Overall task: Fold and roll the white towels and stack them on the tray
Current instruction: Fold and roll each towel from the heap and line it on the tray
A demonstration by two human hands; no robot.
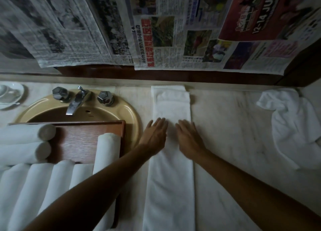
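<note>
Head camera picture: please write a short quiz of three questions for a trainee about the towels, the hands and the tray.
1. True or false: the left hand and the right hand both lie flat on the folded towel.
2. Where does the wooden tray sit?
A. over the sink
B. on the floor
C. on the newspaper
3. Fill in: the crumpled towel lies on the counter to the ____ of the folded one.

Key:
1. True; the fingers are straight.
2. A; it carries rolled towels.
3. Right.
</note>
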